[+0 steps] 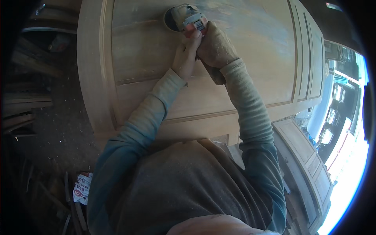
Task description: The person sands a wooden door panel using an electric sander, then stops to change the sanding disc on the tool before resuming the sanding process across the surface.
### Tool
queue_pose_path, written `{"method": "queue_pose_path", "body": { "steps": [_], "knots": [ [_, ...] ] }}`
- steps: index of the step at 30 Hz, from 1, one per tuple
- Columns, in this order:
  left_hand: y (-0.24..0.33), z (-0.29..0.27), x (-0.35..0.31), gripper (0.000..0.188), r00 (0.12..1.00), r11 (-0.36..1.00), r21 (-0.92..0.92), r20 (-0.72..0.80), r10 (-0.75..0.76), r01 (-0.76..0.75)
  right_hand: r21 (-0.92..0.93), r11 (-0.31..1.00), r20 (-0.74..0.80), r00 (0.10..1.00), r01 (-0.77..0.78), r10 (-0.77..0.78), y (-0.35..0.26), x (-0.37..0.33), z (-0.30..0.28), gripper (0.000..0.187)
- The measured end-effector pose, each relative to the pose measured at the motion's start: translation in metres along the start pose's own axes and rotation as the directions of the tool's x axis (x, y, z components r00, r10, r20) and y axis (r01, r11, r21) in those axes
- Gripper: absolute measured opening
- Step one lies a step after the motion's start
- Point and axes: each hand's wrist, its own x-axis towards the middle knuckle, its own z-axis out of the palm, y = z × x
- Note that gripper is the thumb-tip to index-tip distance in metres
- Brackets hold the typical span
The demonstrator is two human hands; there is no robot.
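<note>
My right hand (217,45) is closed round the grinder (192,16); my left hand (187,56) has its thumb on it, fingers hidden, so I can't tell its closure. Both arms (143,111) reach forward, converging over the wooden door (145,58). There, over the door's broad panel, the grinder points far-left, long axis slanting back near-right.

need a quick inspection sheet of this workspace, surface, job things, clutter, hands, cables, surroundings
Surface: panelled wooden door, patchy pale in places
Job's things: power tool, its round disc over the door; contact unclear
Clutter: wood strips at left; white bag with red print, lower left
Hands: right hand wrapped round the power tool; left hand has its thumb on it, fingers hidden
Cables: nothing seen
Surroundings: second panelled door, lower right; bright glare at far right
</note>
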Motion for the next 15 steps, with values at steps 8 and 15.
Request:
{"method": "queue_pose_path", "body": {
  "steps": [8,15],
  "knots": [
    [0.004,-0.020,0.003,0.056,0.758,0.683,0.580,-0.164,0.632,-0.444,-0.346,0.892,-0.418,0.899,-0.289,0.129,0.108,-0.063,-0.270,0.053],
    [-0.018,-0.218,0.020,0.095,0.787,0.361,0.872,-0.465,0.406,0.329,-0.166,0.894,-0.618,0.750,-0.417,0.236,0.229,-0.106,-0.409,0.063]
  ]
}}
